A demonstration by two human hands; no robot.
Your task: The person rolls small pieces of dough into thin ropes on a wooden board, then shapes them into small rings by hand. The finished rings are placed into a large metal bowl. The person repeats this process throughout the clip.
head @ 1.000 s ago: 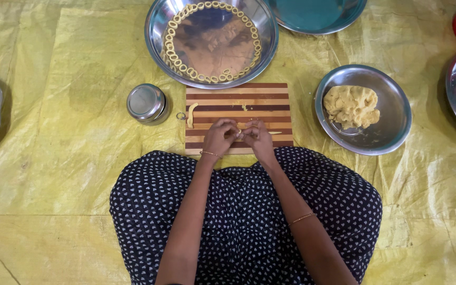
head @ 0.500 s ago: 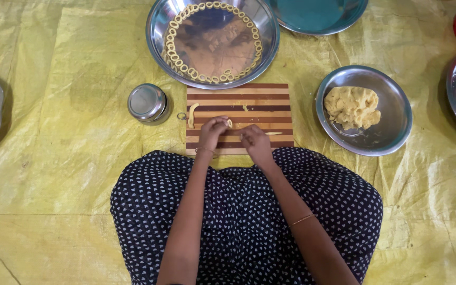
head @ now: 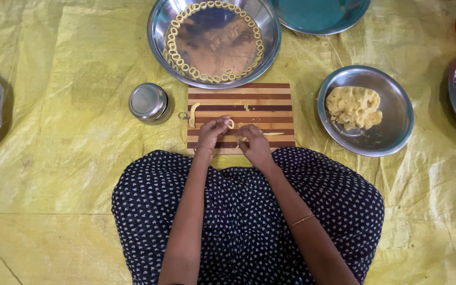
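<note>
My left hand (head: 212, 132) pinches a small yellow dough ring (head: 231, 124) just above the striped wooden board (head: 259, 100). My right hand (head: 254, 145) rests on the board's near edge, fingertips on a thin rolled dough strand (head: 271, 134). A short thick dough piece (head: 193, 114) lies at the board's left end. Beyond the board stands a large steel bowl (head: 270, 50) with several dough rings laid around its inner wall. My lap in a dark dotted dress is below.
A steel bowl (head: 391, 132) holding a lump of yellow dough (head: 353, 107) sits to the right. A small lidded steel container (head: 148, 102) stands left of the board. A teal plate (head: 320, 13), steel dishes at both edges and a yellow sheet (head: 54, 158) surround me.
My hands were together at the board's near edge; they have since separated. The left hand now lifts a formed ring while the right stays on the strand.
</note>
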